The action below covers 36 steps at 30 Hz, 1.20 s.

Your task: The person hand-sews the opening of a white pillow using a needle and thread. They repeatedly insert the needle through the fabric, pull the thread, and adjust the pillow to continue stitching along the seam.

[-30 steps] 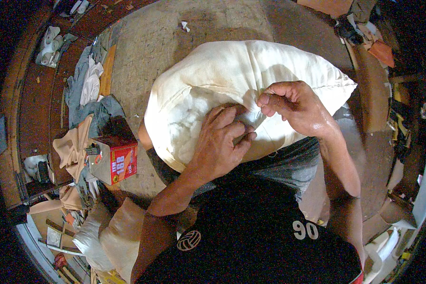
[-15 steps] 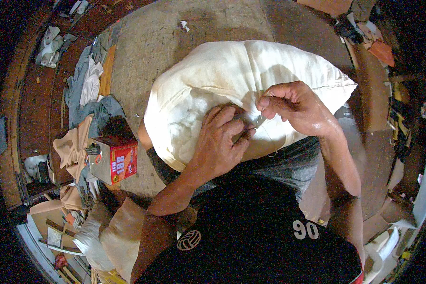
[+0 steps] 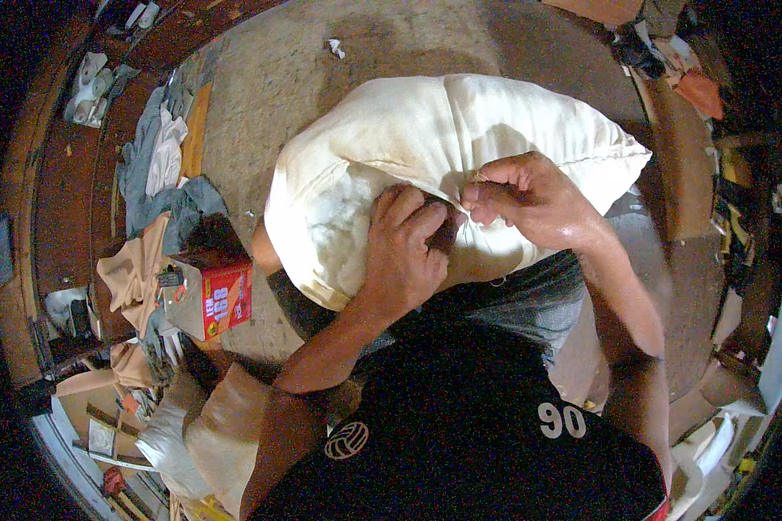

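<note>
A plump off-white cushion (image 3: 391, 117) lies across my lap, its cover gaping on the left side. White fibre stuffing (image 3: 332, 213) shows through the gap. My left hand (image 3: 404, 247) rests over the right end of the opening, fingers bent and closed on the edge of the cover. Close beside it, my right hand (image 3: 530, 200) is closed in a pinch at the seam, on what looks like a thin sewing needle, mostly hidden by the fingers. A fine loop of thread (image 3: 498, 281) hangs at the cushion's near edge.
Left of my lap stands a red and silver tin box (image 3: 226, 300), with tan cloth (image 3: 135, 273) next to it. Grey and white fabric (image 3: 165, 156) is heaped farther off. Two pale cushions (image 3: 226, 425) lie at lower left. A white scrap (image 3: 335, 49) lies on the floor ahead.
My right hand has moved slightly left and down, closer to the seam. The fingers of my left hand have drawn in a little, and the cushion has shifted very slightly.
</note>
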Available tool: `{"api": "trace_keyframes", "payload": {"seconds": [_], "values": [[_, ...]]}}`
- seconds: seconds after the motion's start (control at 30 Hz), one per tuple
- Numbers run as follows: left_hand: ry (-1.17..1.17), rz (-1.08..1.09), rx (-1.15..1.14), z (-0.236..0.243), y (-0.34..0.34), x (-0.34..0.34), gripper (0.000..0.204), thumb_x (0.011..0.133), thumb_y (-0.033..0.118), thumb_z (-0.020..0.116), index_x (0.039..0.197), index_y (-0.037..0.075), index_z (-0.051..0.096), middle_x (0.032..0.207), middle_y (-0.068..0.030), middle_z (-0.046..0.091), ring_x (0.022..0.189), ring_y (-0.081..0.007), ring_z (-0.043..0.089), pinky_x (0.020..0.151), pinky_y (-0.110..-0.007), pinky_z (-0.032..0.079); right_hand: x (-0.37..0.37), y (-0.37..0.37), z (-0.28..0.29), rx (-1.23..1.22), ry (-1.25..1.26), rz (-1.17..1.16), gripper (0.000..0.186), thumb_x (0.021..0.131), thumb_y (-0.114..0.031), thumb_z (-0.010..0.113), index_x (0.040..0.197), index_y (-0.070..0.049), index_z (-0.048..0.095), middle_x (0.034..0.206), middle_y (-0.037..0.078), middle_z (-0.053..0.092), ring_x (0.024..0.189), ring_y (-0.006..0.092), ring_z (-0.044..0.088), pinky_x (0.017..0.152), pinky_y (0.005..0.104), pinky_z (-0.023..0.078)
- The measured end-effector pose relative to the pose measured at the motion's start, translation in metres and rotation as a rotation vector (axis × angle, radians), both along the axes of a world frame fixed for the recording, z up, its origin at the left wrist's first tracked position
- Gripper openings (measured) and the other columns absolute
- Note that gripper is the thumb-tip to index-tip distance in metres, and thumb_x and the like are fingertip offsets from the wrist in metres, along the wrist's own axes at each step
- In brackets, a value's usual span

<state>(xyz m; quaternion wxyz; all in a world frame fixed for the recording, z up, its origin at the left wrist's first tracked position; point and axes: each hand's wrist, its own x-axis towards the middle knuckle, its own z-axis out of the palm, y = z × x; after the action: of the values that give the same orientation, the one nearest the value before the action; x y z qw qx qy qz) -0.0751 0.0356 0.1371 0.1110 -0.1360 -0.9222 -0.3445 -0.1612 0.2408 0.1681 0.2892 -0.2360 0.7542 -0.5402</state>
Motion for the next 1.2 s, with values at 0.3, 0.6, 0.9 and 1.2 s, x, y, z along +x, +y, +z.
{"api": "trace_keyframes", "payload": {"seconds": [0.3, 0.6, 0.9, 1.2], "values": [[0.109, -0.032, -0.013, -0.003, 0.004, -0.005, 0.009, 0.082, 0.010, 0.069, 0.084, 0.001, 0.067, 0.104, -0.0165, 0.060, 0.105, -0.0397, 0.055, 0.095, -0.051, 0.043, 0.018, -0.019, -0.012, 0.066, 0.339, -0.385, 0.016, 0.098, -0.012, 0.064, 0.109, -0.001, 0.068, 0.069, 0.003, 0.064, 0.060, 0.0078, 0.054, 0.054, 0.0273, 0.043], [0.130, 0.014, -0.079, -0.007, 0.005, 0.003, 0.009, 0.082, 0.010, 0.070, 0.085, 0.002, 0.067, 0.112, -0.0185, 0.060, 0.110, -0.0415, 0.053, 0.099, -0.053, 0.042, 0.015, -0.024, -0.002, 0.199, 0.604, -0.303, 0.021, 0.094, -0.014, 0.057, 0.108, -0.004, 0.069, 0.087, 0.025, 0.070, 0.084, 0.0450, 0.068, 0.076, 0.0517, 0.054], [0.272, -0.119, -0.222, -0.002, 0.003, 0.009, 0.017, 0.081, 0.013, 0.069, 0.097, 0.013, 0.072, 0.120, -0.0107, 0.060, 0.121, -0.0336, 0.052, 0.107, -0.053, 0.039, 0.010, -0.017, -0.002, 0.205, 0.473, -0.246, 0.020, 0.093, -0.015, 0.057, 0.098, -0.002, 0.072, 0.086, 0.025, 0.069, 0.083, 0.0450, 0.067, 0.077, 0.0510, 0.053], [0.250, -0.354, 0.021, 0.014, 0.008, 0.033, 0.019, 0.087, 0.017, 0.073, 0.105, 0.015, 0.067, 0.127, -0.0071, 0.062, 0.128, -0.0302, 0.052, 0.110, -0.057, 0.039, 0.003, -0.011, -0.010, 0.066, 0.355, -0.212, 0.017, 0.091, -0.011, 0.063, 0.102, -0.001, 0.071, 0.092, 0.018, 0.071, 0.080, 0.0356, 0.068, 0.073, 0.0429, 0.054]]}}
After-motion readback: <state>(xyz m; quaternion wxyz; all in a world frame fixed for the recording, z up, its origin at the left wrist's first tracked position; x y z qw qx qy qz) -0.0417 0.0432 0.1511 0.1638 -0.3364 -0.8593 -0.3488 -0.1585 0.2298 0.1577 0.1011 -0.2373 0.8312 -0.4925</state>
